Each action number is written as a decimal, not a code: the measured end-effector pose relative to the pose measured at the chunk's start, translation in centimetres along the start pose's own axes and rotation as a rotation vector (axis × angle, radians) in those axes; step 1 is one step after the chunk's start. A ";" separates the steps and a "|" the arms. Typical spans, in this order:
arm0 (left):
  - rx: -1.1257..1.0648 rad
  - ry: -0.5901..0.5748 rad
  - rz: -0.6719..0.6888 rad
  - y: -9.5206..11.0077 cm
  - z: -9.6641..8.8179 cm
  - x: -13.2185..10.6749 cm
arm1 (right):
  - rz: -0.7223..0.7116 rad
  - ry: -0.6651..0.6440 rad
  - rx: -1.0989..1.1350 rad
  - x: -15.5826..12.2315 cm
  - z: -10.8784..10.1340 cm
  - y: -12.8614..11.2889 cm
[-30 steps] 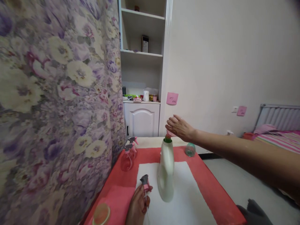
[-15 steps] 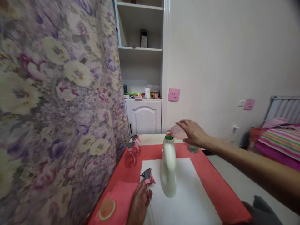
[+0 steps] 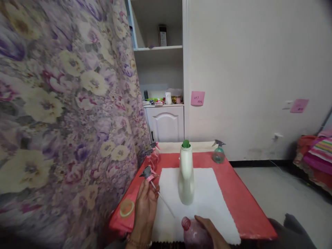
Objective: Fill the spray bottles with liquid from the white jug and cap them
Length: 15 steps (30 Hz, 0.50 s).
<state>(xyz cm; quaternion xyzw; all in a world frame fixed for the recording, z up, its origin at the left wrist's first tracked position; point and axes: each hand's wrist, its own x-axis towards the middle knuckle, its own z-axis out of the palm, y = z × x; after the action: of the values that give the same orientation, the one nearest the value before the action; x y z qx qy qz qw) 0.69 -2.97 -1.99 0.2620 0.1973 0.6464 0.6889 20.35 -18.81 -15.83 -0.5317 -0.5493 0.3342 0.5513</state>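
Note:
My left hand [image 3: 144, 204] is closed around a pink-and-grey spray trigger head [image 3: 147, 172]; its thin dip tube [image 3: 166, 204] slants down to the right over the white mat [image 3: 204, 193]. At the bottom edge my right hand [image 3: 210, 232] grips an open pink bottle [image 3: 192, 233] with no cap. A tall white bottle with a green top [image 3: 186, 171] stands upright on the mat between and beyond my hands.
The red table [image 3: 241, 207] also holds two pink spray bottles [image 3: 153, 156] at the back left, a green spray bottle [image 3: 218, 152] at the back right and a round lid [image 3: 127, 208] front left. A flowered curtain [image 3: 64, 114] hangs close on the left. A white cabinet [image 3: 166, 122] stands behind.
My right hand drew back from above the white bottle to the near table edge, carrying the pink bottle. My left hand lifted the trigger head higher. The view shifted left.

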 end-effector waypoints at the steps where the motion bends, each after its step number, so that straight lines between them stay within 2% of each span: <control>1: 0.001 0.000 0.012 0.2 0.8 -0.6 | -0.022 0.003 -0.015 -0.1 0.5 0.1; 6: 0.031 -0.009 0.071 0.1 3.2 -3.1 | -0.087 0.009 -0.062 -0.3 1.1 0.0; 9: 0.101 -0.035 0.111 -0.6 3.8 -4.5 | -0.092 0.031 -0.060 -0.4 1.0 0.6; 15: 0.361 -0.090 0.144 -2.2 4.3 -8.3 | -0.184 -0.026 0.001 -0.4 0.5 1.4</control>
<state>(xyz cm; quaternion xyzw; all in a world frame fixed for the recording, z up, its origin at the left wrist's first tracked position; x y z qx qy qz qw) 4.32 -11.71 -0.56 0.4236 0.2596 0.6358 0.5907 20.09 -18.81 -17.39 -0.4745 -0.6029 0.2893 0.5725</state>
